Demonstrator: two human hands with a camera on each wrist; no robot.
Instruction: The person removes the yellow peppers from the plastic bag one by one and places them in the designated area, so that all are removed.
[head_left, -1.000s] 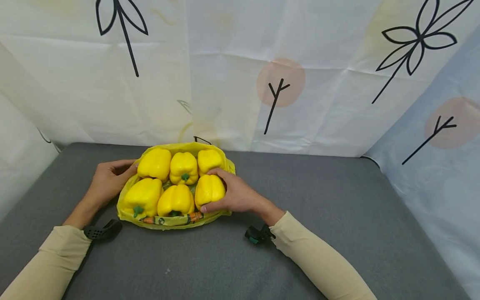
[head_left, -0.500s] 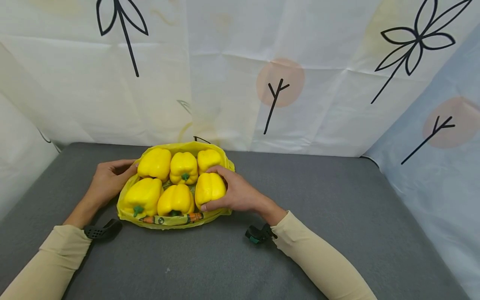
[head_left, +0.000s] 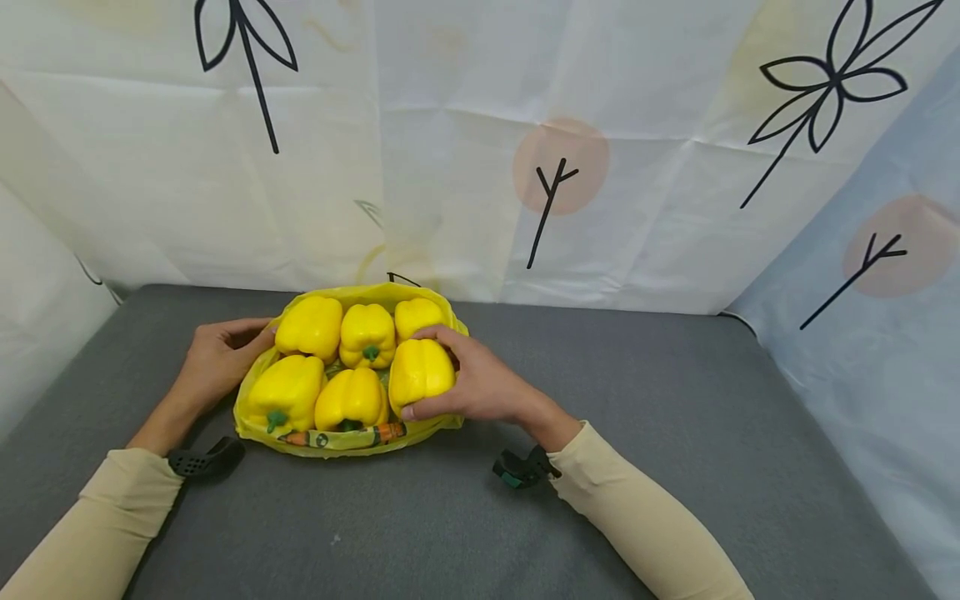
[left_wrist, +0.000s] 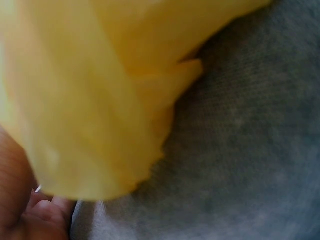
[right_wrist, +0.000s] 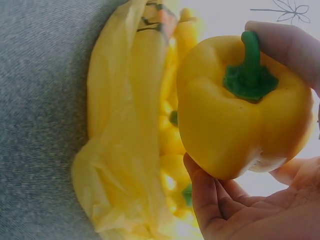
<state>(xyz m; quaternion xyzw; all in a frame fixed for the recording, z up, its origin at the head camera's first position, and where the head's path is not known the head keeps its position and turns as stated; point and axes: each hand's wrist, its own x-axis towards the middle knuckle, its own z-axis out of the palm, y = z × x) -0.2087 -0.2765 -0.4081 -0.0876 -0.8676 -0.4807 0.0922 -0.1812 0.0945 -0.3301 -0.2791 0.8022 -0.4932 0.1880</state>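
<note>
A yellow plastic bag (head_left: 337,447) with a rolled-open rim stands on the table, full of yellow bell peppers (head_left: 288,392) in two rows. At the bag's left rim my left hand (head_left: 213,367) pinches the edge, thumb over it; in the left wrist view the yellow plastic (left_wrist: 90,115) hides most of that hand. My right hand (head_left: 487,385) grips the bell pepper (head_left: 420,371) at the front right, thumb on the near side and fingers on the far side. In the right wrist view this held pepper (right_wrist: 235,125) shows its green stem and sits above the others.
Grey cloth covers the table (head_left: 637,400), stretching to the right of the bag and in front of it. A white curtain (head_left: 450,192) with plant drawings hangs behind the table's far edge. Each wrist wears a dark strap (head_left: 206,460).
The pepper in my right hand has risen slightly out of its place among the others. My left hand stays at the bag's rim.
</note>
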